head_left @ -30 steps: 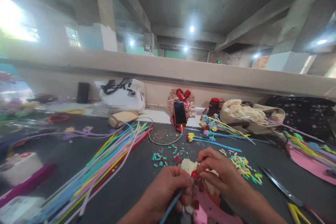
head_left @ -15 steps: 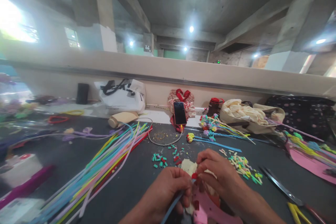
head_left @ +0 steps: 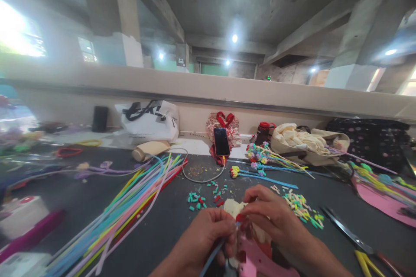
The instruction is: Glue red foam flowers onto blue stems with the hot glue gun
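Pinching a blue stem [head_left: 212,255] between closed fingers, the left hand [head_left: 211,230] is holding its tip beside a small red piece [head_left: 239,217], which the right hand's [head_left: 273,213] fingertips are gripping near a pink tool [head_left: 256,259].

From where I stand, desk [head_left: 169,225] is dk grey, nr blk. Front stem [head_left: 212,256]: dusty blue; small pc [head_left: 239,217] by its end: red; tool [head_left: 255,257]: bright pink. Bundle [head_left: 130,210] = mixed blue, teal, yel., pink, lilac, red. Scissors [head_left: 349,230] silver w/ yel. + red handles. Carrier bag [head_left: 156,123] white w/ blk lettering; cloth bag [head_left: 232,127] red-on-cream pattern; far-R bag [head_left: 370,143] blk w/ pale dots. Flask [head_left: 262,134] dk brown, red lid.
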Motion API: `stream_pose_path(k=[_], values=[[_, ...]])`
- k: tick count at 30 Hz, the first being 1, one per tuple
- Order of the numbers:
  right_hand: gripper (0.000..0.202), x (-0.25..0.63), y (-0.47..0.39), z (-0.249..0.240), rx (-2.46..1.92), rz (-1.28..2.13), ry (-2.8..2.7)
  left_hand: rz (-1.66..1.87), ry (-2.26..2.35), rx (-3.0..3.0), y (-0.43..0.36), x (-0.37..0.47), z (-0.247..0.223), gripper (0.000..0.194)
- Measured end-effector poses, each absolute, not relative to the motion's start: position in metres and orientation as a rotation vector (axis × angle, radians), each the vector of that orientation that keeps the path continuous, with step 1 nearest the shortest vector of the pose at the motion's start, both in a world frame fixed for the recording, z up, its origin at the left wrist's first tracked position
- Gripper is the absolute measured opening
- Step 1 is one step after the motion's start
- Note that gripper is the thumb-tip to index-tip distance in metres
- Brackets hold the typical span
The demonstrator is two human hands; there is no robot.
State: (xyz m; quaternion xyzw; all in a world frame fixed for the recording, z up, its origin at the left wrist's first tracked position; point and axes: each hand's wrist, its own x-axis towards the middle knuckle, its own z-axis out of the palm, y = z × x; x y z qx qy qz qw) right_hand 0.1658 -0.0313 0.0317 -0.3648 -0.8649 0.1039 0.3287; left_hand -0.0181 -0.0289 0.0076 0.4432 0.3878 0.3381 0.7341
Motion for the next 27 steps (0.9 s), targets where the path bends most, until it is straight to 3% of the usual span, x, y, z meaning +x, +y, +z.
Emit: stream_pose_path(k=[4,9,12,19,27], values=[[0.021,0.174,-0.029,0.033,-0.971,0.452,-1.941,0.782,0.788,0.945,-0.025,-0.020,0.006,0.018],[0.030,0.167,-0.028,0.022,-0.974,1.163,-1.515,0.718,0.697,0.898,-0.020,-0.022,0.002,0.024],[0.037,0.157,-0.029,0.013,-0.920,1.391,-1.398,0.690,0.684,0.881,-0.021,-0.022,0.001,0.024],[0.033,0.143,-0.034,0.014,-0.963,1.496,-1.322,0.783,0.830,1.027,-0.027,-0.017,0.009,0.026],[0.028,0.138,-0.037,0.010,-1.024,1.284,-1.449,0.867,0.959,1.140,-0.029,-0.015,0.009,0.026]])
